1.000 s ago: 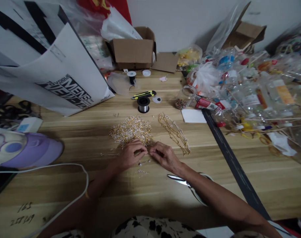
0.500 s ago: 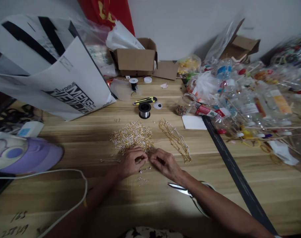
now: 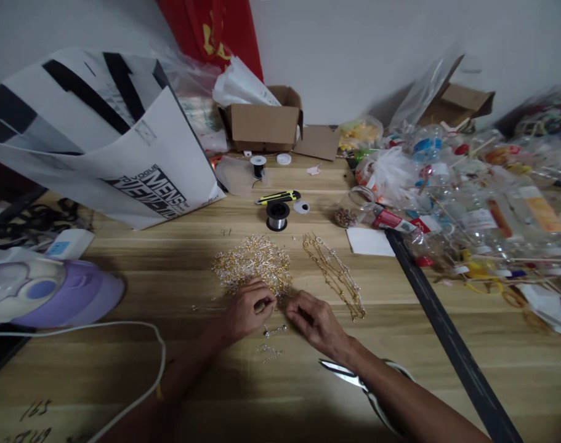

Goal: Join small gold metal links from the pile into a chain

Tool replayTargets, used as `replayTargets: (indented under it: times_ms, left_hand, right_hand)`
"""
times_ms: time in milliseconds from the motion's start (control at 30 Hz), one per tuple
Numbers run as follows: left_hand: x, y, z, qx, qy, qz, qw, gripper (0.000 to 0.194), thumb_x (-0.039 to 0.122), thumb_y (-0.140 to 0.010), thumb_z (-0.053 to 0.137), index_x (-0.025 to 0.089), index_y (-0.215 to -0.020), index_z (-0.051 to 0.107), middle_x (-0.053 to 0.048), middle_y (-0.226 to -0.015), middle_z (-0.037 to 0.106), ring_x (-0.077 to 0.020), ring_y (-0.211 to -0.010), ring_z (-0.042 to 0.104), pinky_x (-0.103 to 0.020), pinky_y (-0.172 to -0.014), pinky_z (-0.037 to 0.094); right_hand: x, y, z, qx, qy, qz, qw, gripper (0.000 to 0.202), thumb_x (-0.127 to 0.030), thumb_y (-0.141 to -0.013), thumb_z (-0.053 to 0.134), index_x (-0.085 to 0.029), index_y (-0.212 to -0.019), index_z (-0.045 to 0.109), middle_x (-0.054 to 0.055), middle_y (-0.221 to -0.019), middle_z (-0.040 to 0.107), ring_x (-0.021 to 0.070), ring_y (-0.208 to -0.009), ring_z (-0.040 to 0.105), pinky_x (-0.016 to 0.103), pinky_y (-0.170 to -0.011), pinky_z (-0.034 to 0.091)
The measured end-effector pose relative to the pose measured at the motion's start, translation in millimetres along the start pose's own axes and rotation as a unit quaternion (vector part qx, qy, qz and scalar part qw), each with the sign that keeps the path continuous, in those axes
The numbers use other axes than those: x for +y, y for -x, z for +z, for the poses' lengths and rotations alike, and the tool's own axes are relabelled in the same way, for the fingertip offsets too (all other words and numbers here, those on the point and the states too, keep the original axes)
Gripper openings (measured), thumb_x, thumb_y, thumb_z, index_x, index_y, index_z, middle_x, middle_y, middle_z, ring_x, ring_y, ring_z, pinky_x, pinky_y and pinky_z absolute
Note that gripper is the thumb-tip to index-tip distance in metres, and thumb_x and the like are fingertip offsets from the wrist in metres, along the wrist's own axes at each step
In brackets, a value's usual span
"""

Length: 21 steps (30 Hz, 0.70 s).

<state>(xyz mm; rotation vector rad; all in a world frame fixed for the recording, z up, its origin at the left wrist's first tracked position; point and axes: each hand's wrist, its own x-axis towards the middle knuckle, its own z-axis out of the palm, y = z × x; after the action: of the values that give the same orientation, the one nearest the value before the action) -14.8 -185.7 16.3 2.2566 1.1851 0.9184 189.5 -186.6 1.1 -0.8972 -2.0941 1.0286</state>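
Note:
A heap of gold and silver jewellery pieces (image 3: 250, 261) lies mid-table. At its lower edge my left hand (image 3: 250, 307) is closed, thumb and fingertips pinched together. My right hand (image 3: 316, 320) is closed just to the right, a small gap between the two. What either hand pinches is too small to make out. Below the hands lie a short silver piece with beads (image 3: 275, 331) and some fine silver chain (image 3: 270, 353). Gold and silver chains (image 3: 338, 277) are laid out right of the heap. Scissors (image 3: 342, 371) lie partly under my right forearm.
Behind the heap are a wire spool (image 3: 278, 216), a yellow-black cutter (image 3: 278, 197) and a cardboard box (image 3: 264, 126). A large white bag (image 3: 100, 166) and a purple device (image 3: 86, 289) stand left. Plastic bottles (image 3: 483, 215) pile up on the right; a white cable (image 3: 157, 344) crosses lower left.
The whole view has shifted, with the scene sitting lower and slightly right. My hands have moved a little apart, both still closed near the heap.

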Motion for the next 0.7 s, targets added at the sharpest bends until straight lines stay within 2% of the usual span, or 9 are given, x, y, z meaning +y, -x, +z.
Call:
replayTargets:
  times_ms: [167, 333, 533, 700]
  left_hand:
    - [-22.3, 4.8, 1.0, 0.081, -0.039, -0.031, 0.995, 0.016, 0.013, -0.085, 0.054, 0.018, -0.072, 0.060, -0.002, -0.068, 0.061, -0.0164, -0.073, 0.052, -0.029, -0.070, 0.044]
    - [-40.4, 5.7, -9.4, 0.142, -0.146, -0.091, 0.975, 0.017, 0.016, -0.088, 0.050, 0.018, -0.094, 0.067, -0.006, -0.090, 0.063, -0.0216, -0.091, 0.051, -0.039, -0.086, 0.043]
    - [-51.4, 2.9, -18.6, 0.089, -0.213, -0.136, 0.963, 0.026, 0.021, -0.090, 0.047, 0.016, -0.109, 0.065, -0.009, -0.098, 0.058, -0.0248, -0.096, 0.047, -0.042, -0.090, 0.043]
    - [-53.5, 4.1, -16.8, 0.066, -0.227, -0.128, 0.963, 0.025, 0.019, -0.090, 0.048, 0.015, -0.106, 0.066, -0.010, -0.098, 0.057, -0.0251, -0.096, 0.046, -0.043, -0.091, 0.043]
  right_hand:
    - [-3.5, -1.3, -0.8, 0.000, -0.001, 0.009, 1.000, 0.014, -0.016, -0.091, 0.049, -0.020, -0.078, 0.053, 0.003, -0.075, 0.055, 0.0148, -0.068, 0.051, 0.025, -0.063, 0.040]
    - [-4.2, -1.5, -0.6, -0.005, 0.002, 0.004, 1.000, 0.014, -0.016, -0.091, 0.049, -0.019, -0.078, 0.053, 0.002, -0.074, 0.054, 0.0139, -0.067, 0.050, 0.024, -0.061, 0.039]
    - [-2.1, -1.4, -0.5, -0.002, 0.002, -0.003, 1.000, 0.015, -0.017, -0.092, 0.048, -0.018, -0.078, 0.053, 0.002, -0.074, 0.054, 0.0134, -0.067, 0.050, 0.023, -0.062, 0.039]
    - [-0.2, -0.6, 0.3, -0.006, 0.007, -0.004, 1.000, 0.016, -0.016, -0.092, 0.048, -0.018, -0.077, 0.053, 0.002, -0.073, 0.053, 0.0131, -0.066, 0.049, 0.023, -0.061, 0.038]
